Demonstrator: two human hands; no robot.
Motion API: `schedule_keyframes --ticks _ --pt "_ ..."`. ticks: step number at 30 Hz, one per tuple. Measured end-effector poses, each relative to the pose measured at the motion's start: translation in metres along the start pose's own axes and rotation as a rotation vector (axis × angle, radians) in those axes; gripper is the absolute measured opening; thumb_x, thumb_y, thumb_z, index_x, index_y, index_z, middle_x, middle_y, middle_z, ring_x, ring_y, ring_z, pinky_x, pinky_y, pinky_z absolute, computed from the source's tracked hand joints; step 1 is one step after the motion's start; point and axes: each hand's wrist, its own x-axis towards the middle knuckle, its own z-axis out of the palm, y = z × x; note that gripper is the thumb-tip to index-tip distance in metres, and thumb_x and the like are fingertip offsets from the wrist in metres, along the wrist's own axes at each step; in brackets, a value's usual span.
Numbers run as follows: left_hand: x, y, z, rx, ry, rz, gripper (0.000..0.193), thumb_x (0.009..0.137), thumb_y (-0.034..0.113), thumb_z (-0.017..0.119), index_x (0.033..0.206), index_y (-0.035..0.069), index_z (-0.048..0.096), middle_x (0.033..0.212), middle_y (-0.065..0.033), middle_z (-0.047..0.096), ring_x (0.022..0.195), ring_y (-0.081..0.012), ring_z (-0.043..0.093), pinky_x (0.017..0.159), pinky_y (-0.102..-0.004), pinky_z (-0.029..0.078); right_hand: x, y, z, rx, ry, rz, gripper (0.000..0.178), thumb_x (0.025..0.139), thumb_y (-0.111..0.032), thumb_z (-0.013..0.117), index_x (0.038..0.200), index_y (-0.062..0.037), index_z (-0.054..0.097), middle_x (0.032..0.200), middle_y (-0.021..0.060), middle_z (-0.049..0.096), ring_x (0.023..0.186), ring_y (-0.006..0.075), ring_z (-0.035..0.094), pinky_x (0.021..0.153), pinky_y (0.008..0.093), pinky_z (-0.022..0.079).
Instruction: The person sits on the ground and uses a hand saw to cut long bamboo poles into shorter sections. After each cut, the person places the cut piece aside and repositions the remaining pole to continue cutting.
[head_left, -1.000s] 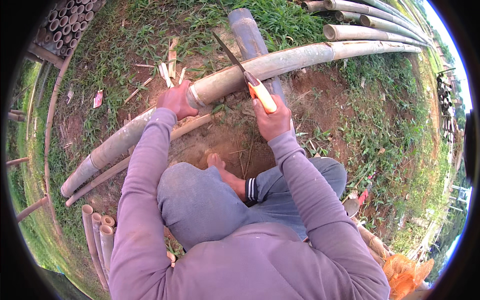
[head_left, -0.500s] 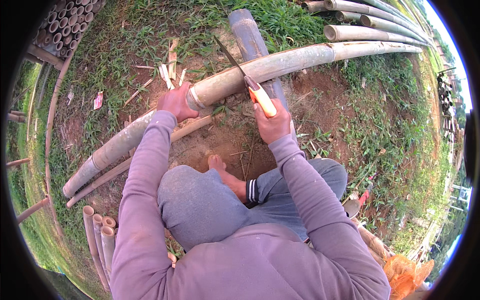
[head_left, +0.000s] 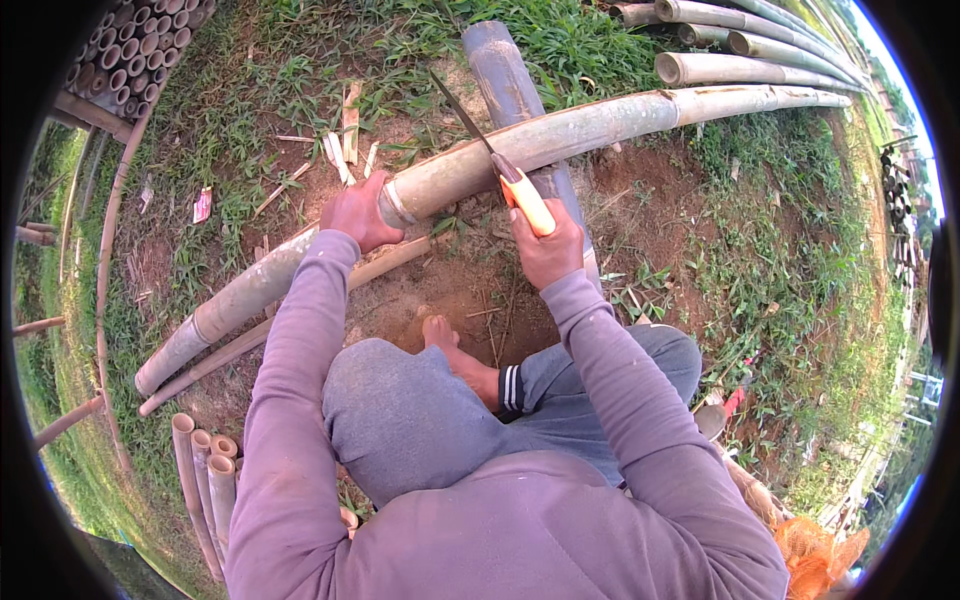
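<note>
The left hand (head_left: 358, 212) is clamped over a long, thick, pale tan bamboo pole (head_left: 570, 137) beside a raised ring, left of the frame's centre. The right hand (head_left: 548, 243), well apart from it near the centre, is wrapped around the yellow-orange handle of a hand saw with a dark, narrow blade (head_left: 514, 182). The pole arcs from the left of the frame to the upper right, crossing over a thick grey bamboo log (head_left: 497, 65) at upper centre.

The blade lies across the pole, which runs unparted on both sides of it, so any cut there looks incomplete; its depth cannot be told. Pale split bamboo pieces (head_left: 350, 122) lie on the ground at upper left of centre.

An orange mesh bag (head_left: 815, 553) sits at the lower right; what it holds, if anything, cannot be made out. In the upper left, short round bamboo tubes (head_left: 131, 62) are stacked with hollow ends showing; four slim tan bamboo tubes (head_left: 219, 484) stand together at lower left, their visible mouths hollow.
</note>
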Motion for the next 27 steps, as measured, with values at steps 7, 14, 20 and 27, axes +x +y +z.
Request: schedule_keyframes --ticks 7,14,20,27 --pt "-0.001 -0.001 -0.002 -0.016 -0.01 -0.025 0.098 0.065 0.046 0.093 0.147 0.012 0.052 0.128 -0.021 0.073 0.116 -0.0413 0.072 0.1 -0.0504 0.059 -0.144 -0.01 -0.111 -0.054 -0.059 -0.016 0.021 0.09 -0.005 0.084 0.105 -0.0011 0.069 0.083 0.01 0.075 0.07 0.0253 0.076 0.066 0.0366 0.058" --pt "0.006 0.002 0.0 -0.012 0.003 -0.006 0.098 0.064 0.047 0.093 0.147 0.016 0.053 0.132 -0.0175 0.072 0.116 -0.0407 0.073 0.099 -0.0505 0.059 0.002 -0.002 -0.003 0.031 0.008 0.002 0.021 0.096 -0.016 0.082 0.096 -0.0018 0.066 0.072 0.0156 0.068 0.063 0.0305 0.07 0.062 0.04 0.054" --pt "-0.004 -0.001 -0.005 0.007 -0.011 -0.065 0.1 0.063 0.045 0.094 0.15 0.016 0.054 0.132 -0.0188 0.073 0.114 -0.0419 0.073 0.099 -0.0497 0.059 -0.149 -0.028 -0.125 -0.077 -0.115 0.067 0.023 0.088 -0.003 0.084 0.104 -0.0004 0.068 0.082 0.0111 0.073 0.07 0.0272 0.076 0.065 0.0365 0.058" --pt "0.008 0.015 -0.004 0.008 -0.022 -0.002 0.1 0.063 0.048 0.094 0.149 0.016 0.054 0.132 -0.0173 0.073 0.114 -0.0412 0.073 0.098 -0.0504 0.059 -0.004 0.019 -0.007 0.013 0.033 -0.01 0.023 0.094 -0.018 0.082 0.092 -0.0034 0.065 0.074 0.0196 0.069 0.069 0.0409 0.072 0.061 0.0442 0.054"
